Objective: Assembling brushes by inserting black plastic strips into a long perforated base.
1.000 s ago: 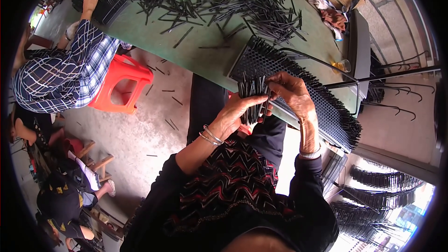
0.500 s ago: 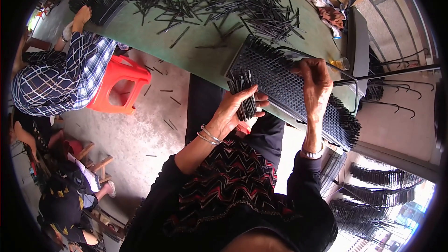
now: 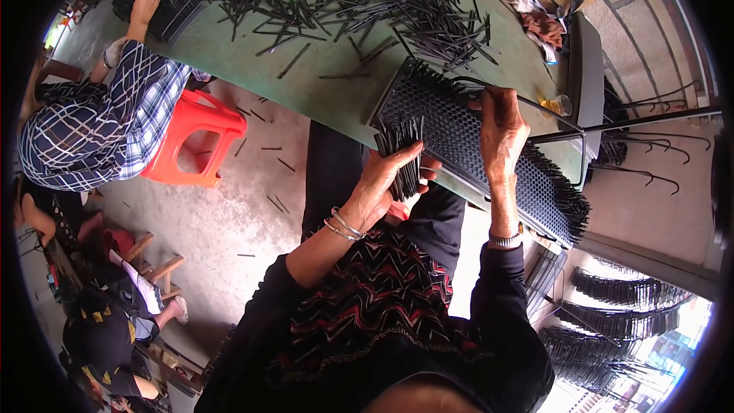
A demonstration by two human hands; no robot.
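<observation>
My left hand [image 3: 378,180] is wrapped round a bundle of thin black sticks [image 3: 404,154], held upright beside the near left part of a black tray. This long black tray [image 3: 440,131] has a honeycomb of small holes and lies slantwise over the table's near edge. Black sticks [image 3: 428,75] stand in rows along its far side. Over the tray's far side, my right hand [image 3: 505,134] is closed, thumb and fingers pinched together. Whatever sits in that pinch is too small or hidden to make out.
Loose black sticks [image 3: 336,0] cover the far part of the green table [image 3: 252,69]. A co-worker in a checked shirt [image 3: 92,134] works at left near a red stool [image 3: 195,141]. Metal hooks [image 3: 650,141] and a small cup [image 3: 562,105] are at right.
My right hand has shifted slightly left and toward the far side of the tray. My left hand stays almost still with its bundle. The co-worker's hand has moved up and right.
</observation>
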